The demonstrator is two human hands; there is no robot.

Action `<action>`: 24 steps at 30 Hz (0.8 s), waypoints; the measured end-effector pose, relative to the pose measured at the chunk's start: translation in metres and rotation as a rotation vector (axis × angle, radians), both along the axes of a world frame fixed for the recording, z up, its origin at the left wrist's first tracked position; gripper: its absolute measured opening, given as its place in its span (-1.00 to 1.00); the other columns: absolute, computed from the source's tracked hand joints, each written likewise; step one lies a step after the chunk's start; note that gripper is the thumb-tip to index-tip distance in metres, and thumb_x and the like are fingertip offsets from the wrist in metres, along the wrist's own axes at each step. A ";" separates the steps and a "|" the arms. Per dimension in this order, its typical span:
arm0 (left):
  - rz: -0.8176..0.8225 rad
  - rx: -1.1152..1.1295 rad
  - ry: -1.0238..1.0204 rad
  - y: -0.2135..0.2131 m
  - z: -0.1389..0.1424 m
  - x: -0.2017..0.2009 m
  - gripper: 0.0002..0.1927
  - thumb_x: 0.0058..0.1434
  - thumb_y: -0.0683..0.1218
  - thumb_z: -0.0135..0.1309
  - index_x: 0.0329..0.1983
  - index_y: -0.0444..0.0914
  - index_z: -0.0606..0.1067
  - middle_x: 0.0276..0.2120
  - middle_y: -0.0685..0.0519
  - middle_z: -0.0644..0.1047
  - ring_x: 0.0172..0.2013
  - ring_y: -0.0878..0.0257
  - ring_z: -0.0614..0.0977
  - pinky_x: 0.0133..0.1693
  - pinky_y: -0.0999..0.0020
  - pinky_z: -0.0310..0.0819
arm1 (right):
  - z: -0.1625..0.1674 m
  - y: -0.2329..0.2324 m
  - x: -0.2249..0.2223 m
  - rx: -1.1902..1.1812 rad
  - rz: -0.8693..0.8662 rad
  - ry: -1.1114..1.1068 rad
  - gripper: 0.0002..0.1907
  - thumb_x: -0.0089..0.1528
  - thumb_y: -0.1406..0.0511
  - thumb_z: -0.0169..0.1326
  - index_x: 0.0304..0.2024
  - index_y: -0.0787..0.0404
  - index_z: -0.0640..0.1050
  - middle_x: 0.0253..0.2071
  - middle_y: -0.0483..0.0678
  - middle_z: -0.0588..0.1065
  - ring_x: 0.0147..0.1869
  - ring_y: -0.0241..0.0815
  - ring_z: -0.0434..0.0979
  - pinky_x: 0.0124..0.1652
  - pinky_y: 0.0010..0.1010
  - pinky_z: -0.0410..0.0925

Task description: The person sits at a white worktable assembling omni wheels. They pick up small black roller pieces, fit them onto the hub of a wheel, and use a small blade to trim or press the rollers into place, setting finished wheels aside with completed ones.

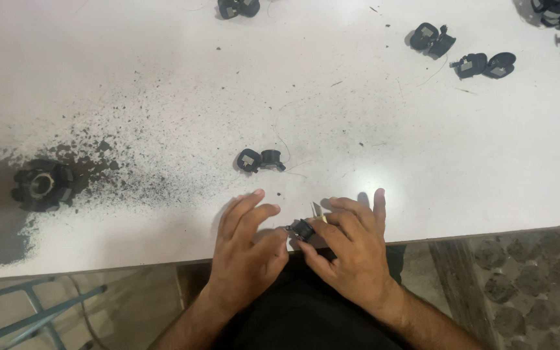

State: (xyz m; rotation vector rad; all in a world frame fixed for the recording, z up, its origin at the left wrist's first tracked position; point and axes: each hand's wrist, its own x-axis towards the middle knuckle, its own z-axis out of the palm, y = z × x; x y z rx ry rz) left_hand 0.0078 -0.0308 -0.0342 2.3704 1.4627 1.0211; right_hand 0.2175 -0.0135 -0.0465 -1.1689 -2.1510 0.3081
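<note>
A small black plastic part (301, 229) is being held at the near edge of a white worktable (163, 78), pinched between thumb and fingers of the right hand (351, 253) while the left hand (247, 249), its fingers loosely curled, is being pressed against it from the left. A thin pale blade or strip (317, 210) is being kept just behind the part. The step in hand is judged to be trimming or fitting the piece; a steady pinch and a careful, small turn are likely being called for next. A paired black piece (260, 160) is lying just beyond, more pairs (461, 55) are lying at the far right, and a larger ring-shaped piece (41, 185) is sitting amid dark shavings (118, 168) at the left.
</note>
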 end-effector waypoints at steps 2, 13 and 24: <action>-0.049 0.079 0.074 0.001 0.002 0.002 -0.81 0.06 -0.16 0.29 -0.29 -0.18 0.52 0.06 -0.04 0.45 0.28 -0.07 0.37 0.29 -0.17 0.23 | 0.000 0.001 0.000 -0.024 0.020 -0.007 -0.60 0.01 0.20 0.40 -0.14 0.20 0.63 -0.12 -0.05 0.49 0.26 -0.02 0.40 0.43 0.43 -0.23; 0.077 -0.567 -0.393 0.007 0.025 0.003 -0.92 0.13 -0.29 0.18 -0.34 -0.28 0.53 -0.56 0.08 0.48 -0.61 0.32 0.47 -0.57 0.39 0.31 | 0.009 0.004 0.005 -0.049 0.079 -0.049 -0.62 0.04 0.18 0.38 -0.11 0.12 0.65 -0.13 -0.10 0.50 0.29 -0.02 0.36 0.39 0.45 -0.33; 0.036 -0.435 -0.445 -0.003 0.007 0.011 -0.82 0.07 -0.32 0.14 -0.41 -0.26 0.38 -0.49 0.06 0.49 -0.48 0.29 0.51 -0.50 0.35 0.36 | -0.022 -0.030 -0.005 0.033 0.140 0.369 -0.71 0.11 0.47 0.27 -0.17 0.23 0.47 -0.29 -0.09 0.52 0.07 -0.08 0.63 0.50 0.14 0.01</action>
